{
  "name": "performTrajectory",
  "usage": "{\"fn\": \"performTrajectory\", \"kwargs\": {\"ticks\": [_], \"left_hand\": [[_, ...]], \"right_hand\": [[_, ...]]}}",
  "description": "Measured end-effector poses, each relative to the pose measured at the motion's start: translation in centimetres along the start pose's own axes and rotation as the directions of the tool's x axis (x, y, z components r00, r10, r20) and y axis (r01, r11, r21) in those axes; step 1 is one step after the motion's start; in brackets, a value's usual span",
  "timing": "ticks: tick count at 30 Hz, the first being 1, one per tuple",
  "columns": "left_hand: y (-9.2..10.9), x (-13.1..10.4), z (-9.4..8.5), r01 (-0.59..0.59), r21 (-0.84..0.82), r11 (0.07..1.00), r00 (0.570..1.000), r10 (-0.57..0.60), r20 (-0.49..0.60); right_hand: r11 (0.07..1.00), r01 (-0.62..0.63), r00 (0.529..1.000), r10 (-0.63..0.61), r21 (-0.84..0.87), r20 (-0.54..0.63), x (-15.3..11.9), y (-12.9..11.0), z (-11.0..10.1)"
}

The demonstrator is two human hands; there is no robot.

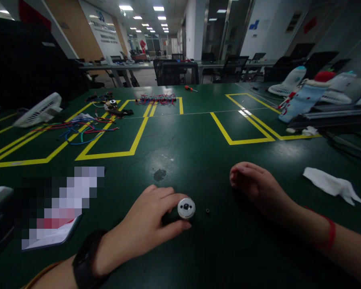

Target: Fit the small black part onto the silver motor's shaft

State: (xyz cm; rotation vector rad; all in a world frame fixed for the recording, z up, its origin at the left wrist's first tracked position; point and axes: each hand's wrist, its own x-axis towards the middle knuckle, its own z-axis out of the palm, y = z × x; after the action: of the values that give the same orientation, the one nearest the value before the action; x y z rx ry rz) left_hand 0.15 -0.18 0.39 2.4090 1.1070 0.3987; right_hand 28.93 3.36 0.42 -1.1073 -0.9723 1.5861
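Note:
My left hand [144, 224] rests on the dark green table [183, 140] and grips a small round silver motor [186, 208] between thumb and fingers, its flat end with a dark centre facing me. A tiny black part [207, 210] lies on the table just right of the motor. My right hand [255, 186] lies on the table to the right, fingers curled loosely, holding nothing. A red string circles its wrist, and a black watch sits on my left wrist.
A crumpled white tissue [331, 184] lies at right. Coloured wires [81, 130] and a white fan [39, 110] sit at far left, more fans and a blue-white bottle [302, 100] at far right. Yellow tape boxes mark the table. A blurred card lies at near left.

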Motion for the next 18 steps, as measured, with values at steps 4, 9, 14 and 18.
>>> {"fn": "performTrajectory", "kwargs": {"ticks": [4,9,14,18], "left_hand": [[0.06,-0.08,-0.03,0.002,0.013,1.0,1.0,-0.002,0.002],[-0.05,-0.04,-0.01,-0.013,0.022,1.0,1.0,0.013,-0.008],[-0.09,-0.07,-0.04,-0.026,0.032,0.999,1.0,0.027,-0.015],[-0.05,-0.14,0.03,-0.022,0.029,0.999,1.0,0.022,-0.012]], "right_hand": [[0.992,-0.016,0.999,0.022,0.128,-0.046,0.21,-0.43,-0.06],[0.996,-0.001,1.0,0.003,0.088,-0.012,0.2,-0.23,-0.08],[0.999,0.031,1.0,-0.031,0.03,-0.006,0.08,0.01,-0.11],[0.999,0.016,1.0,-0.015,-0.041,0.016,-0.05,0.08,-0.15]]}}
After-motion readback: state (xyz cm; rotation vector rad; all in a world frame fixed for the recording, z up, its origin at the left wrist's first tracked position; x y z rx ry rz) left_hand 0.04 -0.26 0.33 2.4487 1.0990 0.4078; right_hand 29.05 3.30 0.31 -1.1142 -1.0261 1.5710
